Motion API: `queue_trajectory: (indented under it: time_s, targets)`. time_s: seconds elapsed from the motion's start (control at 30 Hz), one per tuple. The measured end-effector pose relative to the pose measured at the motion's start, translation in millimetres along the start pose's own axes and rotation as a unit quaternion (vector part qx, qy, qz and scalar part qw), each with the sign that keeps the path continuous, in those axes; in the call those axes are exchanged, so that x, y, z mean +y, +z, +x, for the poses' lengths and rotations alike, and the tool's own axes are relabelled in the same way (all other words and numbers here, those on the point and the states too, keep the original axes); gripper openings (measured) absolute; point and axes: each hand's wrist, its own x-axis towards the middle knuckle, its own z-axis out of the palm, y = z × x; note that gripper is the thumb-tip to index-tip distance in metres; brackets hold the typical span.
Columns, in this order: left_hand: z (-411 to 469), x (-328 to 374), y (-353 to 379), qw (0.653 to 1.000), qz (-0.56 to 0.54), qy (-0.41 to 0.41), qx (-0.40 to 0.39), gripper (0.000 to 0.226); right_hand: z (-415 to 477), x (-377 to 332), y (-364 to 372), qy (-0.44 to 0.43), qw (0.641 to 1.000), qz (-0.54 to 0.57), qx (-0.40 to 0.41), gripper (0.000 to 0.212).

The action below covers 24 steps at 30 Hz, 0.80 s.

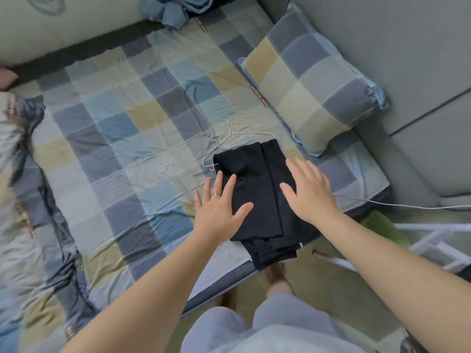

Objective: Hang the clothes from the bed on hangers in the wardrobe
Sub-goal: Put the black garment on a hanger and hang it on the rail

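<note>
Black pants (257,189) lie folded at the near edge of the bed (114,149), one end hanging off. The left hand (216,207) and right hand (309,192) are flat over them, fingers (218,182) straight and spread apart. A wire hanger (224,138) pokes out at their far end, near a pillow (313,82).

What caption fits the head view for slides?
Open left hand and open right hand over dark folded trousers lying across a white wire hanger on the checked bed, pillow alongside.
</note>
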Motion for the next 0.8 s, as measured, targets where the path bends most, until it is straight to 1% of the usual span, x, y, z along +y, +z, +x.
queue_trajectory:
  time_s: [0.1,0.2,0.33,0.4,0.6,0.7,0.8]
  targets:
    - [-39,-4,-19,0.999,0.014,0.046,0.006,0.078,-53,-19,-2,0.022,0.999,-0.003,0.034,0.062]
    - [-68,-6,-28,0.993,0.050,0.103,-0.004,0.079,-105,-27,-4,0.055,0.996,-0.001,0.069,0.062]
    - [-92,7,-33,0.980,0.084,0.178,-0.022,0.078,-170,-20,-7,0.105,0.989,0.004,0.101,0.063]
    - [-102,21,-32,0.971,0.094,0.219,-0.019,0.078,-199,-12,-9,0.134,0.985,0.004,0.113,0.066]
    - [-141,86,-17,0.932,0.114,0.342,-0.026,0.078,-299,17,-12,0.231,0.962,0.006,0.144,0.061]
    - [-170,127,-1,0.904,0.130,0.407,-0.033,0.078,-355,33,-11,0.277,0.943,0.013,0.183,0.061]
    - [-210,169,25,0.868,0.146,0.472,-0.043,0.078,-422,50,-2,0.336,0.915,0.022,0.220,0.061]
